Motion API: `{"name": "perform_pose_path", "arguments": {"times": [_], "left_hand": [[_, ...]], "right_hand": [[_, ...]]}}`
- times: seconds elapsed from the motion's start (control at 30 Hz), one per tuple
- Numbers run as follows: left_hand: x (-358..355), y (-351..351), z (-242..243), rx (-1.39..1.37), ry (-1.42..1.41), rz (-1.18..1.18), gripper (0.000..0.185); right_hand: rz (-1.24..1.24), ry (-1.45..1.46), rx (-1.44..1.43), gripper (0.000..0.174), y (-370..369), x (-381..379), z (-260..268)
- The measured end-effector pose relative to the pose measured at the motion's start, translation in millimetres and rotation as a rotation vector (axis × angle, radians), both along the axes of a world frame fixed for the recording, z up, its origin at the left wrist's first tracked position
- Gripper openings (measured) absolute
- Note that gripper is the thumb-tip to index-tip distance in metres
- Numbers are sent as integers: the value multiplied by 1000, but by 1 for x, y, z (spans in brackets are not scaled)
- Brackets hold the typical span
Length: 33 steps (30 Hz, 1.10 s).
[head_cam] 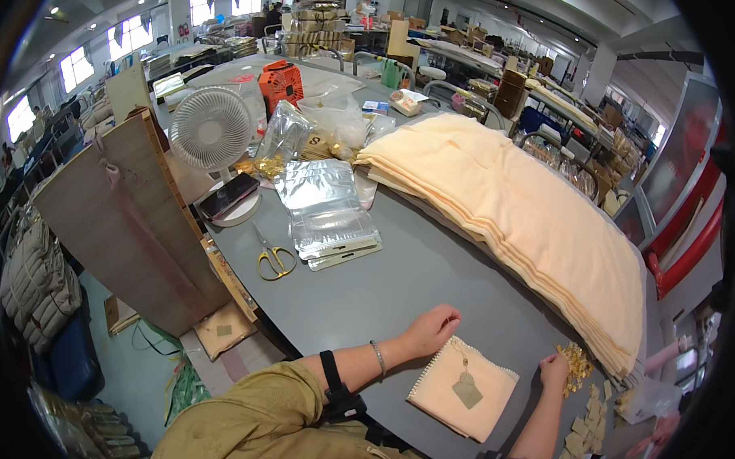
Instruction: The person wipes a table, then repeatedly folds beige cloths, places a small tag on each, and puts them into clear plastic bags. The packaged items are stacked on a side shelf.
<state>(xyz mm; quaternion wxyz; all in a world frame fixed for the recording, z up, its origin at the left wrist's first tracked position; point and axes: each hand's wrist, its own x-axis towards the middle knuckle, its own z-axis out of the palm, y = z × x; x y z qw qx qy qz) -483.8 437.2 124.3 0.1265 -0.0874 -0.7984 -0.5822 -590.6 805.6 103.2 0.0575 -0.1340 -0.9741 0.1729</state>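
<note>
A folded peach fleece cloth (434, 393) with a whip-stitched edge lies on the grey table before me. On it rests a greenish-grey tag (468, 391) on a thin string with a small bead. My left hand (430, 333) hovers or rests just beyond the cloth's far left corner, fingers curled; whether something small is between them cannot be made out. To the right of the cloth, my right hand (555, 371) is curled at the near edge of a heap of small gold-coloured pieces (577, 367); its fingertips are hidden. Loose tags (585, 428) lie scattered nearer me.
A tall stack of peach fleece (514, 192) runs along the table's right side. Silver zip bags (328, 213), gold-handled scissors (275, 263), a white fan (211, 130) and a phone (229, 197) lie or stand farther left. An upright board (131, 221) borders the left edge.
</note>
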Motion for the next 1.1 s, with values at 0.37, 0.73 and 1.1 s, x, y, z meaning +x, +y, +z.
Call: {"name": "perform_pose_path", "arguments": {"times": [0.37, 0.73, 1.1], "left_hand": [[52, 28, 31, 167, -376, -683, 17], [77, 21, 25, 541, -608, -803, 19], [88, 16, 17, 368, -531, -565, 24]], "right_hand": [[593, -28, -1089, 12, -153, 172, 79], [770, -53, -1096, 16, -167, 191, 87], [598, -84, -606, 19, -178, 196, 85]]}}
